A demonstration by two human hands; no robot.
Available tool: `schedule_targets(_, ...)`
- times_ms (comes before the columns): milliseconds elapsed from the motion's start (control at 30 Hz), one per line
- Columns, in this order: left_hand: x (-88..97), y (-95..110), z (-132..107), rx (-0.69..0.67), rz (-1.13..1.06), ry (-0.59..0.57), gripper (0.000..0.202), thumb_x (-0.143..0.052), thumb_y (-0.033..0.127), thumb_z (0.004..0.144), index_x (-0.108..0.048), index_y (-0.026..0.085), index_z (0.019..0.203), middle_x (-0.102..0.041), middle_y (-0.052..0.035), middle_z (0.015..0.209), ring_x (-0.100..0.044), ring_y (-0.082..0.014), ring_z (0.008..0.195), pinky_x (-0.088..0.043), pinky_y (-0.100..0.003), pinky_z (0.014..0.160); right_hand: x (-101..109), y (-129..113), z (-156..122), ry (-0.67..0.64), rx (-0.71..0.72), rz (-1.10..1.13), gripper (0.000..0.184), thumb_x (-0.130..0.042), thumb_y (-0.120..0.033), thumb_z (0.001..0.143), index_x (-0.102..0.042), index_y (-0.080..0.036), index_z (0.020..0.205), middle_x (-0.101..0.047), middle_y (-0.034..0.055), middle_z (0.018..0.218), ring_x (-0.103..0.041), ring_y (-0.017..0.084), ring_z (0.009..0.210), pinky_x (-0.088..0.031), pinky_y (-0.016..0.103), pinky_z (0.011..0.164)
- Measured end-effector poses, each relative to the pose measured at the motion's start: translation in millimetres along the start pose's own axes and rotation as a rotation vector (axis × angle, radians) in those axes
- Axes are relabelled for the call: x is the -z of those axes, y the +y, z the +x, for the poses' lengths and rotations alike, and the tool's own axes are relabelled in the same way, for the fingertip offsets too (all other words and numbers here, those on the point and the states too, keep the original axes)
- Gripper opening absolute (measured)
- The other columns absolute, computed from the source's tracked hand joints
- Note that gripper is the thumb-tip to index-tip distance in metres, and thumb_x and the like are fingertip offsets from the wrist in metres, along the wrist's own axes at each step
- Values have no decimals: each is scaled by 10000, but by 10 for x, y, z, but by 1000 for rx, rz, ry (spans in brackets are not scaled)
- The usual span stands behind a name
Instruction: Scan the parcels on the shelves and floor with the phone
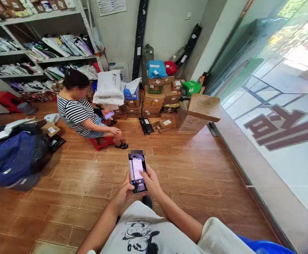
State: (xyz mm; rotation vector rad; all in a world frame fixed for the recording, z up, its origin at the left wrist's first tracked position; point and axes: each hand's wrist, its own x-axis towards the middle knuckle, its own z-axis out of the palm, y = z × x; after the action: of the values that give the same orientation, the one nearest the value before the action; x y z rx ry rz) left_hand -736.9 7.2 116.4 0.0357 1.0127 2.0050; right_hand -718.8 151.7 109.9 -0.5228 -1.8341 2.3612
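Observation:
A smartphone (137, 165) with a lit screen is held upright in front of my body, above the wooden floor. My left hand (126, 190) grips its lower left side, the thumb by the bottom corner. My right hand (151, 182) wraps the right side, and its thumb lies over the middle of the screen. The screen shows a pale window over a darker background; its text is too small to read. Fingers behind the phone are hidden.
A person (76, 109) in a striped top sits on a red stool (102, 143), holding a phone. Cardboard boxes (154, 100) and parcels are stacked along the wall. Shelves (61, 58) of packages stand at left, a dark blue sack (8, 158) below. A tall carton (204, 106) stands near the glass front.

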Motion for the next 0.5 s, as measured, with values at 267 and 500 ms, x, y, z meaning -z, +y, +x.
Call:
schedule_targets(267,1043,702,-334,-43,-126,20,895,-565,188,705,-180,389,1487,-479,-51,1411,-562,-285,1141,-515,-446,886,-1177,168,438,-134,-15,29,277,-486,-300,773,-675,-187,940,-717,37,891,-612,226,850,-464,339,779)
schedule_targets(500,2277,1693,-1137,-105,-63,78,893,-545,156,701,-191,373,1491,-462,-52,1429,-569,-253,1134,-504,-399,906,-3024,511,593,-156,21,-19,390,-689,-327,689,-624,-216,1057,-709,63,1004,-633,269,921,-482,399,845)
